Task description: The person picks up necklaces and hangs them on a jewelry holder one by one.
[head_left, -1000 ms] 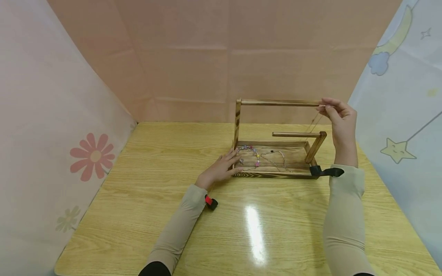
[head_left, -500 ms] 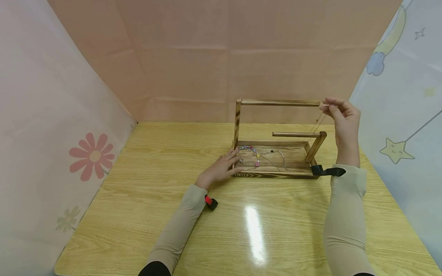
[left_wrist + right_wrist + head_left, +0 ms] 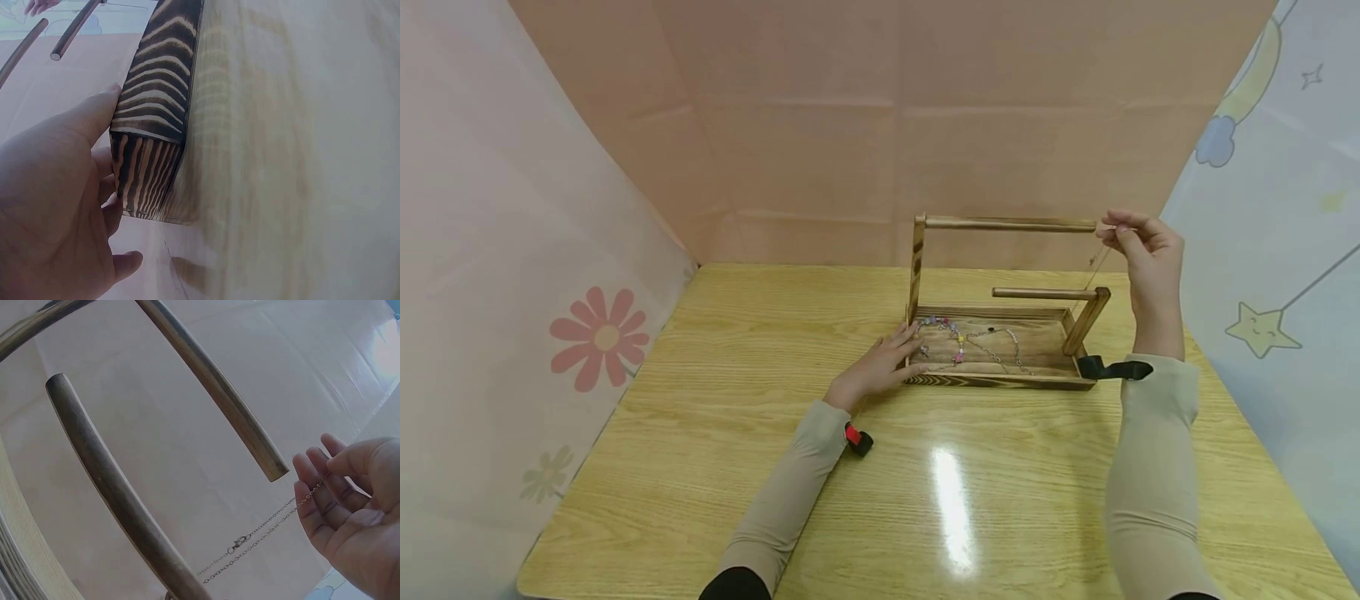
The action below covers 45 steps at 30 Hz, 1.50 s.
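Observation:
A wooden jewelry stand has a shallow tray (image 3: pixel 1000 381), a tall post with an upper bar (image 3: pixel 1011 224) and a lower bar (image 3: pixel 1045 293). My right hand (image 3: pixel 1153 267) pinches a thin chain necklace (image 3: pixel 269 528) between thumb and fingertips, just off the upper bar's free end. Two strands with a small clasp slant down from it toward the lower bar. My left hand (image 3: pixel 876 371) rests at the tray's left end, fingers spread over its corner. Inside the tray lie a colorful beaded bracelet (image 3: pixel 960 340) and a chain with pale beads (image 3: pixel 1017 346).
The stand sits on a wood-grain table (image 3: pixel 737 467), toward its right back. Behind is a pinkish cloth backdrop (image 3: pixel 797 167). A black strap (image 3: pixel 1112 369) hangs from the right wrist and overlaps the tray's right end.
My right hand has moved slightly to the right, off the upper bar's end, carrying the necklace with it. My left hand stays at the tray.

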Available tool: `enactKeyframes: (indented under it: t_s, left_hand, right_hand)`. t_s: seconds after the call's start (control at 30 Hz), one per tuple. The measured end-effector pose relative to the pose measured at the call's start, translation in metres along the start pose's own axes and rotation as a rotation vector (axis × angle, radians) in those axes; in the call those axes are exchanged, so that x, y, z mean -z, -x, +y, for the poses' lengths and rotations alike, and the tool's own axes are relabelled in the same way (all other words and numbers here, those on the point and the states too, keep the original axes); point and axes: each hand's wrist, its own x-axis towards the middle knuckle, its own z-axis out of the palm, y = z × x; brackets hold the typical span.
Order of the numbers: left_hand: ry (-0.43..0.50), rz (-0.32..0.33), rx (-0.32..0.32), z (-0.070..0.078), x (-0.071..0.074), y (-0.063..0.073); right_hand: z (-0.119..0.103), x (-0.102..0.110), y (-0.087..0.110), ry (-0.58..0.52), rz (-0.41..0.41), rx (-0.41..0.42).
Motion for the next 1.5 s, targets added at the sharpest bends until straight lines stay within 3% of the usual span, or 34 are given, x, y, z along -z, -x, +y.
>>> enactKeyframes:
  t_s: [1.5]
  left_hand:
    - [0.005,0.004,0.005,-0.001,-0.001,-0.002]
  right_hand:
    - [-0.004,-0.016,-0.017,0.077,-0.086,-0.046]
